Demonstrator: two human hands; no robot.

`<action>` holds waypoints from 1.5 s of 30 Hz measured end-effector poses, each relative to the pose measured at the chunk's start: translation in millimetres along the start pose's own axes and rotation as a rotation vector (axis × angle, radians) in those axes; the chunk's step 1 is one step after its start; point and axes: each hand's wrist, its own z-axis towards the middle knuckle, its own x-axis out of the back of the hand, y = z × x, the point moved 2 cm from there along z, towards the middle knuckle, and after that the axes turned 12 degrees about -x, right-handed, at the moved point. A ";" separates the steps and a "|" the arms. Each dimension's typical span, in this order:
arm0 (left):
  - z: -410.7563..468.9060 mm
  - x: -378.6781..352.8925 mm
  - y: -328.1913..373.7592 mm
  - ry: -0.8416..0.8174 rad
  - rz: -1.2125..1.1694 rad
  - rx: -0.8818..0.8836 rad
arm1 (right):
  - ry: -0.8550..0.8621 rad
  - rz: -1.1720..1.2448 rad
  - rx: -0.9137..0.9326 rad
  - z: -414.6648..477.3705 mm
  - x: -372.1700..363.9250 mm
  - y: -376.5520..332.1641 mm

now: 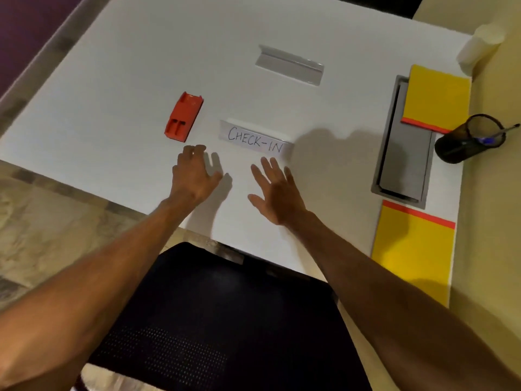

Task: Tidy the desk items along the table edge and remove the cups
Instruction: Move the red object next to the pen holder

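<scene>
A: At table centre lies the CHECK-IN sign, long axis running ten to four o'clock. Nearest hand?

B: Right hand, fingers spread, empty, sign at its twelve o'clock. Left hand, loosely splayed, empty, has it at two o'clock.

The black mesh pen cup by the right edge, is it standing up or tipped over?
Tipped over. The black mesh pen cup lies on its side, its open mouth facing the camera, a pen sticking out.

Table top – matt white, smooth. Sign holder clear glossy plastic; red stapler matt plastic; pen cup – black mesh.
</scene>
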 end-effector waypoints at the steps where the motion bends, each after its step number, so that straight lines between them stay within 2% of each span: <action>1: 5.5 1.4 -10.3 0.021 0.009 -0.005 | -0.012 -0.014 -0.003 5.7 -10.1 -2.2; 5: 26.3 1.0 -41.7 0.124 0.031 -0.032 | -0.005 -0.077 -0.022 15.8 -41.5 -2.3; 10: 54.3 -6.5 -63.2 0.249 0.074 0.005 | 0.091 -0.094 -0.025 14.8 -59.7 2.9; 13: 72.0 -12.3 -74.2 0.246 0.100 0.058 | 0.127 -0.126 -0.018 16.3 -63.5 4.5; 17: 92.5 -15.5 -79.2 0.238 0.023 0.171 | 0.159 -0.130 -0.002 17.1 -66.5 6.4; 24: 105.9 -10.1 -81.5 0.319 0.050 0.209 | 0.201 -0.142 0.008 17.9 -68.0 7.4; 32: 94.9 -7.3 -75.3 0.380 -0.017 0.196 | 0.189 -0.128 0.017 17.7 -65.9 6.8; 36: 77.7 -3.7 -63.3 0.406 -0.043 0.174 | 0.081 -0.106 0.006 16.9 -59.7 4.7; 39: 59.3 1.2 -47.3 0.447 -0.091 0.157 | -0.082 -0.023 -0.002 20.0 -41.7 4.6; 41: 46.6 4.9 -30.9 0.487 -0.118 0.101 | -0.166 0.134 -0.027 20.3 -20.0 1.9; 45: 24.5 10.8 6.2 0.513 -0.129 -0.036 | -0.064 0.562 -0.169 13.6 34.5 -14.8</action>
